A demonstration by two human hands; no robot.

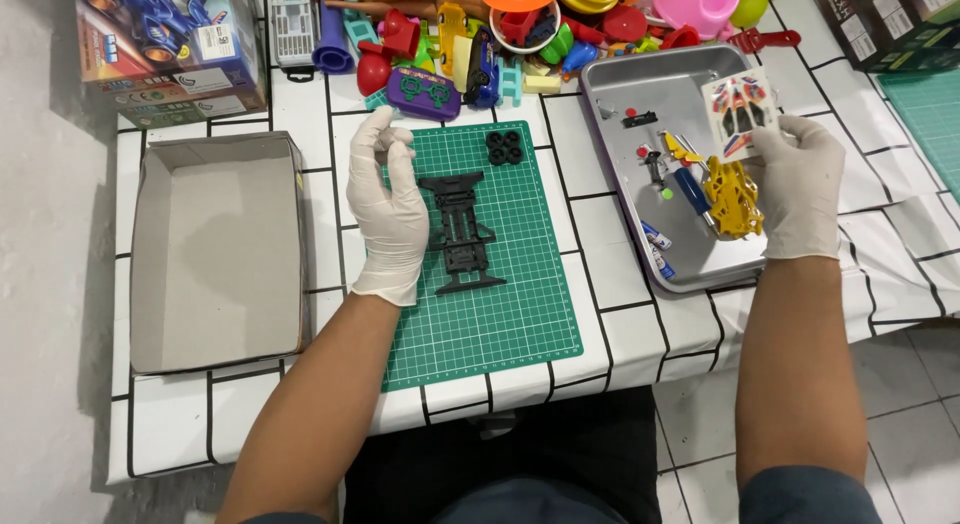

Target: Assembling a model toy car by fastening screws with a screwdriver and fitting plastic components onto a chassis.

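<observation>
My left hand (388, 209), in a white glove, hovers over the left side of a green cutting mat (510, 304), thumb and fingers pinched together at the top; whether something tiny is between them I cannot tell. Just right of it a black toy-car chassis (462, 234) lies on the mat, with a block of black wheels (504, 147) beyond it. My gloved right hand (800, 189) holds a white sticker sheet (740, 112) with coloured decals over a metal tray (610, 174). A yellow car body (733, 196) lies in the tray by that hand.
An open, empty cardboard box lid (215, 249) sits at the left, a printed toy box (170, 44) behind it. A heap of colourful plastic toys (520, 34) lines the back. The tray also holds a blue-handled screwdriver (688, 189) and small parts. Table edge is near me.
</observation>
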